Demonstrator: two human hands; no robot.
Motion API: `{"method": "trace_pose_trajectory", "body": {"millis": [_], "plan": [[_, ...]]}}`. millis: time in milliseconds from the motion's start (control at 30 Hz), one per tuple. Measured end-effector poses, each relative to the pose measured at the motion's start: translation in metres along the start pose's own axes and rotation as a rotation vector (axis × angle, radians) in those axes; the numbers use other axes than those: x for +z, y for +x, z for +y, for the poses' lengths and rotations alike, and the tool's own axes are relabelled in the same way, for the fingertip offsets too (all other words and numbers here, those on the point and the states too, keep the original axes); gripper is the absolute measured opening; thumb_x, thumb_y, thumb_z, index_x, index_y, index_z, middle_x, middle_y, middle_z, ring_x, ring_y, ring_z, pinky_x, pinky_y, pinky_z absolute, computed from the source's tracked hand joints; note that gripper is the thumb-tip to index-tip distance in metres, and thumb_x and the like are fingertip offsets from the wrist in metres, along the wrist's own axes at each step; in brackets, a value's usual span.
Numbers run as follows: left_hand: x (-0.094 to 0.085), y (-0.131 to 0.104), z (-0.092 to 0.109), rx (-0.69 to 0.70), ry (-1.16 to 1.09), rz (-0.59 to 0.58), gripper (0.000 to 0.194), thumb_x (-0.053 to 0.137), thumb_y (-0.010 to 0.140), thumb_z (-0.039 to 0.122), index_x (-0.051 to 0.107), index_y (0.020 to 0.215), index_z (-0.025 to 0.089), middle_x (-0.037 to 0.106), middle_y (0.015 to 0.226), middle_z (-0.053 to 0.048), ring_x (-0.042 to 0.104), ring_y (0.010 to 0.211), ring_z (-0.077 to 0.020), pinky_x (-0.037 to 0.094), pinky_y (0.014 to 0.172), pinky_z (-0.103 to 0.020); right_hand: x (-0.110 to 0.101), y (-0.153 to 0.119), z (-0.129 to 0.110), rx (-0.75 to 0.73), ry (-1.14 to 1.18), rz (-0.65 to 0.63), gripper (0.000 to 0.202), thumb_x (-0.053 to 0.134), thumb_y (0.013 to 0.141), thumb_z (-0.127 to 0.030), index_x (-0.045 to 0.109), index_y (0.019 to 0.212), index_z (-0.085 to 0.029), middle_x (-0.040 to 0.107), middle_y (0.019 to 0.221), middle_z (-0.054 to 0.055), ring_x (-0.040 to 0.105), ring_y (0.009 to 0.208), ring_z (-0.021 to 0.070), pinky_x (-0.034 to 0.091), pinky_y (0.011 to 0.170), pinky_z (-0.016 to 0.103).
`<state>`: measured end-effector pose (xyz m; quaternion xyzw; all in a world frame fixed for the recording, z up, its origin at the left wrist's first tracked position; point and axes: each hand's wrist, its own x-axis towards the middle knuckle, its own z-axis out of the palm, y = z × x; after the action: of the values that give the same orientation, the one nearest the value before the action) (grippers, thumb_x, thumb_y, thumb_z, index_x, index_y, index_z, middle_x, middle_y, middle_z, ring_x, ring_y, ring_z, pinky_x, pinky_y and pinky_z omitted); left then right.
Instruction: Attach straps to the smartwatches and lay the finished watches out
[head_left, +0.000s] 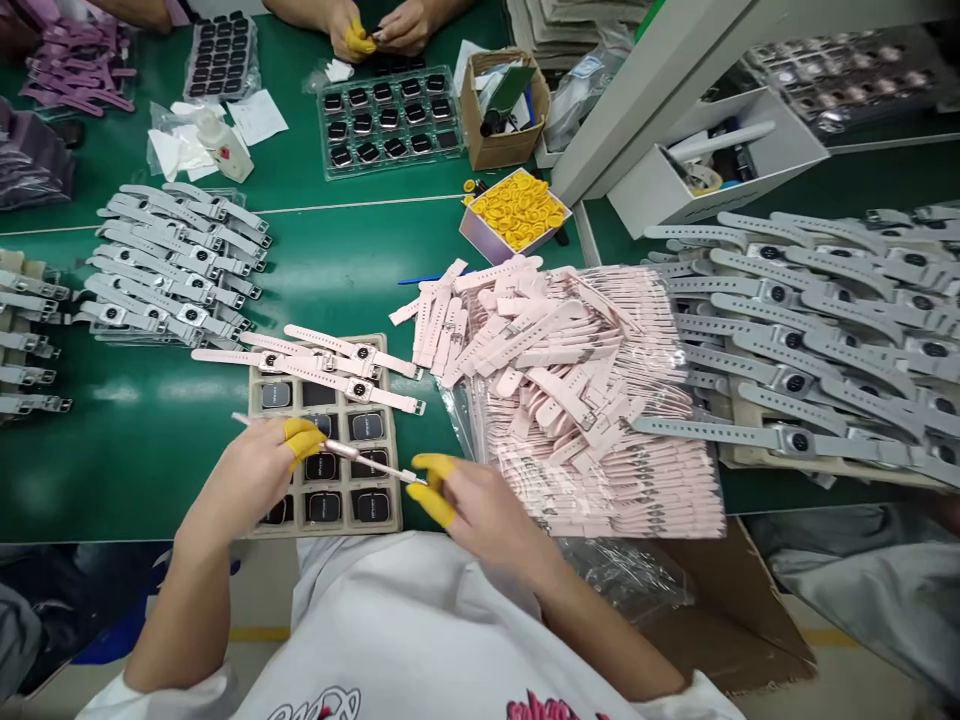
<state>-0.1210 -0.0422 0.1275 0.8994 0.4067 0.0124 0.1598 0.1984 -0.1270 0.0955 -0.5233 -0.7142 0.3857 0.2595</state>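
My left hand (259, 470), with yellow finger cots, pinches a smartwatch with a pink strap (375, 463), seen edge-on and slanting over the tray. Beside the strap's right end is my right hand (476, 505); its yellow-tipped thumb and forefinger are parted around that end, not visibly pressing it. Beneath lies a beige compartment tray (396, 510) holding dark square watch bodies (324, 506). Several finished pink-strapped watches (360, 388) lie across its far rows. To the right, loose pink straps (555, 350) are heaped on a plastic bag of packed straps (622, 510).
Grey-strapped watches are piled at left (176, 265) and right (795, 340). A box of yellow finger cots (517, 215) stands beyond the straps, near a cardboard box (504, 150). Across the table, a co-worker's hands (382, 28) are above a clear tray of watch bodies (390, 115).
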Motion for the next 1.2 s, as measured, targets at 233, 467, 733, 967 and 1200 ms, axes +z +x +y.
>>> {"method": "trace_pose_trajectory", "body": {"millis": [233, 467, 733, 967, 1200], "plan": [[0.004, 0.034, -0.047, -0.215, -0.113, -0.219, 0.041, 0.037, 0.094, 0.01, 0.073, 0.111, 0.017, 0.074, 0.107, -0.012, 0.068, 0.096, -0.0278, 0.051, 0.086, -0.037, -0.057, -0.008, 0.033, -0.039, -0.561, 0.667, 0.042, 0.068, 0.097, -0.028, 0.059, 0.136, -0.014, 0.065, 0.122, 0.021, 0.057, 0.119, 0.0372, 0.044, 0.105, 0.058], [0.019, 0.046, -0.066, -0.266, 0.051, -0.261, 0.033, 0.04, 0.086, -0.001, 0.063, 0.1, 0.018, 0.07, 0.097, -0.01, 0.061, 0.088, -0.0261, 0.044, 0.09, -0.039, -0.056, -0.003, 0.054, 0.067, -0.562, 0.651, 0.048, 0.064, 0.1, -0.044, 0.058, 0.134, -0.01, 0.06, 0.128, 0.025, 0.052, 0.127, 0.0405, 0.04, 0.11, 0.062], [0.034, 0.027, -0.055, -0.348, 0.285, 0.151, 0.026, 0.045, 0.105, 0.03, 0.066, 0.103, 0.013, 0.064, 0.122, -0.022, 0.052, 0.114, -0.0369, 0.042, 0.098, -0.05, -0.063, -0.006, 0.058, 0.187, -0.535, 0.683, 0.052, 0.058, 0.098, -0.062, 0.064, 0.121, -0.015, 0.06, 0.111, 0.021, 0.052, 0.113, 0.0416, 0.042, 0.103, 0.062], [0.029, -0.003, -0.042, -0.383, 0.283, -0.012, 0.033, 0.043, 0.098, 0.014, 0.07, 0.116, 0.013, 0.066, 0.116, -0.022, 0.057, 0.106, -0.037, 0.046, 0.082, -0.046, -0.065, 0.004, 0.068, 0.21, -0.527, 0.634, 0.056, 0.049, 0.098, -0.066, 0.065, 0.115, -0.016, 0.058, 0.095, 0.016, 0.048, 0.096, 0.0376, 0.041, 0.093, 0.058], [0.036, 0.002, -0.06, -0.326, 0.272, 0.046, 0.027, 0.046, 0.101, 0.024, 0.069, 0.112, 0.014, 0.068, 0.115, -0.021, 0.061, 0.105, -0.0354, 0.05, 0.086, -0.047, -0.079, 0.0, 0.074, 0.37, -0.373, 0.551, 0.052, 0.055, 0.089, -0.071, 0.066, 0.101, -0.021, 0.06, 0.093, 0.012, 0.05, 0.099, 0.0363, 0.043, 0.088, 0.054]]}}
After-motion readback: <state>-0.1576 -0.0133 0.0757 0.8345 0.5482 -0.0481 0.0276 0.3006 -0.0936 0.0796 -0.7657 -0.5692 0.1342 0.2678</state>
